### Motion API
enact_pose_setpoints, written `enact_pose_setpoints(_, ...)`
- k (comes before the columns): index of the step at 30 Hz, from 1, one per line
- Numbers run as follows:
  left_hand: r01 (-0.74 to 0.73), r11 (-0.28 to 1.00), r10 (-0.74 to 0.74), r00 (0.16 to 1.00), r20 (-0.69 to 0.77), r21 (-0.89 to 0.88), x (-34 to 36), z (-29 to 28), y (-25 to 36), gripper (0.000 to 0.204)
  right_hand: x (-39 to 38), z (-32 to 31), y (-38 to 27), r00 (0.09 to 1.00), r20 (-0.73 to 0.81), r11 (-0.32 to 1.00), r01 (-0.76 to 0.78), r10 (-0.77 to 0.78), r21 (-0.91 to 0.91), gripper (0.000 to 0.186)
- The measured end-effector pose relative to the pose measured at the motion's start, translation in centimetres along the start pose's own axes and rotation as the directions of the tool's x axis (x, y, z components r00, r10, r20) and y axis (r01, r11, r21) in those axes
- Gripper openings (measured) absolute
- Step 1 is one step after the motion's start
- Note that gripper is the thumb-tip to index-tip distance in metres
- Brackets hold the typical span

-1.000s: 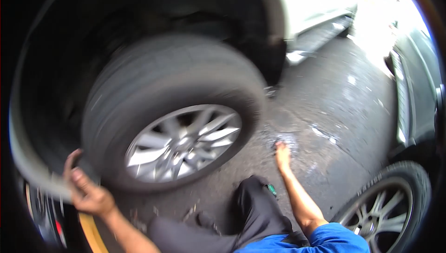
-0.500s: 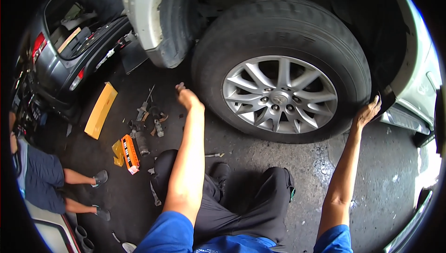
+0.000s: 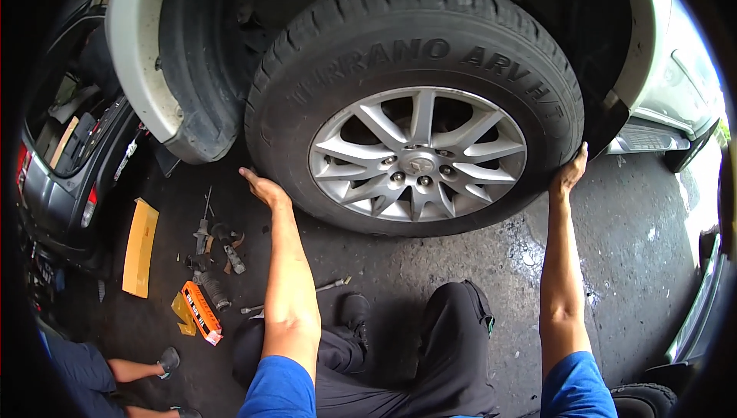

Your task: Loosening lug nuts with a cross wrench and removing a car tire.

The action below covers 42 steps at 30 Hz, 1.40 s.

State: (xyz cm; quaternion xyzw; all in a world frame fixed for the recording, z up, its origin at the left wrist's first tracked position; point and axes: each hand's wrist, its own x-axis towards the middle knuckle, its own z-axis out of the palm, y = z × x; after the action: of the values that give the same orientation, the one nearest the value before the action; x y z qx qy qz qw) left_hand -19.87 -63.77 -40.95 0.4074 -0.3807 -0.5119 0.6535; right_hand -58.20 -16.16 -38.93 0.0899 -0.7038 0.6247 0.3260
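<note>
A large wheel (image 3: pixel 421 165) fills the space in front of me, its black tyre (image 3: pixel 491 38) around a silver spoked rim with several nuts at the hub. It sits in the wheel arch of a pale vehicle. At the tyre's lower left, my left hand (image 3: pixel 267 189) has its fingers stretched out and holds nothing; whether it touches the rubber I cannot tell. My right hand (image 3: pixel 569 172) lies flat along the tyre's right side, fingers pointing up, partly behind the edge.
On the dark floor at left lie a long yellow-brown box (image 3: pixel 141 249), an orange box (image 3: pixel 201 313), worn shock absorbers (image 3: pixel 209 276) and a metal bar (image 3: pixel 332 284). A dark car (image 3: pixel 57 203) with its rear open stands beyond. Another person's legs (image 3: pixel 130 372) show lower left.
My view has shifted, bringing the wheel closer and leftward. The wheel has turned and its sidewall now shows sharply. My left hand has turned, its fingers now stretched out.
</note>
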Motion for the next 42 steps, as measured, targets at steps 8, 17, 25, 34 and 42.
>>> enact_pose_setpoints(8,-0.176,0.981,0.166,0.980,0.113,0.084,-0.2,1.7,1.8,0.091,-2.5,-0.7,4.8,0.992,-0.098,0.995,-0.077,0.083,0.065,0.044)
enact_pose_setpoints(17,-0.056,0.998,0.055,0.995,0.086,0.009,0.1,1.1,2.1,0.095,-3.1,-0.1,4.9,0.993,-0.102,0.998,-0.065,0.062,-0.023,0.041)
enact_pose_setpoints(25,-0.054,0.997,0.057,0.996,0.070,-0.046,-0.1,1.4,2.8,0.093,-3.6,0.1,4.1,0.985,-0.130,0.992,-0.122,0.116,-0.037,0.037)
enact_pose_setpoints(34,-0.096,0.994,0.098,0.995,0.035,-0.058,-2.3,2.5,3.2,0.089,-1.9,-1.0,6.9,0.991,-0.113,0.996,-0.081,0.075,-0.049,0.042)
enact_pose_setpoints(42,-0.062,0.997,0.065,0.996,0.063,-0.041,-1.6,2.2,2.6,0.085,-1.5,-1.0,5.7,0.990,-0.117,0.995,-0.087,0.082,-0.046,0.040)
